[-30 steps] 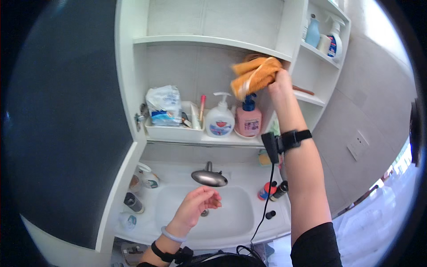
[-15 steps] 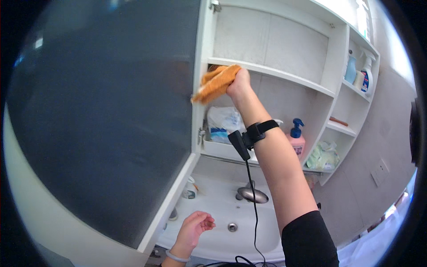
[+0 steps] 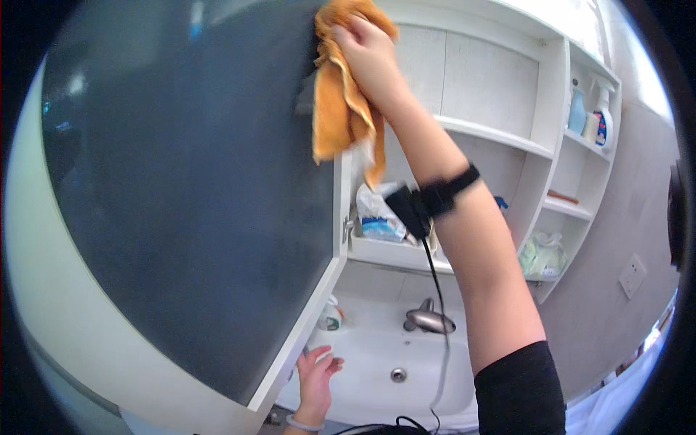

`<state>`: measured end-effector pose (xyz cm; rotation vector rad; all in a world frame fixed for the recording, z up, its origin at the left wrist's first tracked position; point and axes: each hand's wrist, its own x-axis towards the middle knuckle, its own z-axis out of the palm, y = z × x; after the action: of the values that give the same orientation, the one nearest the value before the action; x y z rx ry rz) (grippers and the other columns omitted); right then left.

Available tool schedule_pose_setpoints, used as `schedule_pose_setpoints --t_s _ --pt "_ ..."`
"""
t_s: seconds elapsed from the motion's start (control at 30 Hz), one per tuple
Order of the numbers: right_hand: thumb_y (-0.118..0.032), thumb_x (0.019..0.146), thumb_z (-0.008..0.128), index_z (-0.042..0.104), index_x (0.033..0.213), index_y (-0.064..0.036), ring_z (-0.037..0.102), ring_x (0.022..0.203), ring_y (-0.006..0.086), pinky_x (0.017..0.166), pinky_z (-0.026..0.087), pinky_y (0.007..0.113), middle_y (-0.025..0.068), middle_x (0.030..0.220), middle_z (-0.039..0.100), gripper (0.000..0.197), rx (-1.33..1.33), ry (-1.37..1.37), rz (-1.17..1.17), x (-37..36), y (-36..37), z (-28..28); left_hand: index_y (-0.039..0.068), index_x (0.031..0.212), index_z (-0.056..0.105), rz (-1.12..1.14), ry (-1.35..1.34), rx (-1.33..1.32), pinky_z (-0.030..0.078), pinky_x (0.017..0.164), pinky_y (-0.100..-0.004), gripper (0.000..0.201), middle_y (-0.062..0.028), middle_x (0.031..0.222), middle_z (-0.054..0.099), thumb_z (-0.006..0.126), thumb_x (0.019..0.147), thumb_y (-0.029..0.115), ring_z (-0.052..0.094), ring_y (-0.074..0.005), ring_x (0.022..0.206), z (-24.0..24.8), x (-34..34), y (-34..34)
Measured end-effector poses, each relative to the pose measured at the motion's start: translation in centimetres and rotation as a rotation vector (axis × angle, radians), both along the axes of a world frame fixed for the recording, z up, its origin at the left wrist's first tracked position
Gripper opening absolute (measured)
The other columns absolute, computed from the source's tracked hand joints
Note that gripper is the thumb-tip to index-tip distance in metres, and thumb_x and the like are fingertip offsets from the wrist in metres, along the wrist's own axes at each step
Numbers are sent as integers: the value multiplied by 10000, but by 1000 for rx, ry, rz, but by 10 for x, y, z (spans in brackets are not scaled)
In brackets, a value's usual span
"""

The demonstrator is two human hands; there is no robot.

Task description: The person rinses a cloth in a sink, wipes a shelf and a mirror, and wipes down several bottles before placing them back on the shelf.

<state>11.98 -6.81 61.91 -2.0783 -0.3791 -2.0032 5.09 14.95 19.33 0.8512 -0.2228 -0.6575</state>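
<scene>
An orange cloth [image 3: 333, 109] hangs in folds from my right hand [image 3: 367, 58], which is closed on it high up at the edge of the cabinet door [image 3: 196, 203]. The door is swung wide, with a large dark panel in a white frame. The cloth lies over the door's edge, and its lower corner is blurred. Below, my left hand [image 3: 316, 377] holds nothing. Its fingers are apart beside the door's lower edge, above the left side of the white sink [image 3: 370, 355]; whether they touch the door I cannot tell.
White shelves [image 3: 500, 138] stand behind my right forearm. A white bin [image 3: 384, 250] holds plastic packages. A spray bottle [image 3: 603, 116] and a blue bottle [image 3: 576, 112] stand at the right. The metal faucet [image 3: 429, 319] rises behind the basin. A black cable [image 3: 435, 279] dangles from my wrist strap.
My right hand has moved up with the cloth, from the middle shelf opening to the door's upper edge. The cloth now hangs longer. My left hand's fingers have spread near the door.
</scene>
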Motion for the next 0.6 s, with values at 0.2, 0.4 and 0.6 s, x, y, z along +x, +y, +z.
schedule_pose_setpoints --t_s 0.2,0.4,0.6 --pt "-214 855 498 553 943 11 517 920 368 812 418 408 201 1018 482 247 242 25 -125 22 26 -98 52 1239 272 -1 -91 54 471 685 -322 521 -132 1089 461 535 790 34 589 -235 822 8 5 1" --pt "-163 847 517 532 1032 6 505 878 280 782 406 343 158 940 483 251 182 95 120 -17 96 -83 5 1137 386 43 -166 121 476 679 -307 401 -127 1080 446 566 782 59 589 -217 856 9 9 5" --pt "-61 754 530 539 976 -51 528 786 339 616 439 408 166 862 481 222 -141 38 237 -39 191 -122 16 1137 395 57 -226 175 478 690 -303 391 -124 1131 447 568 790 66 588 -204 868 -3 18 11"
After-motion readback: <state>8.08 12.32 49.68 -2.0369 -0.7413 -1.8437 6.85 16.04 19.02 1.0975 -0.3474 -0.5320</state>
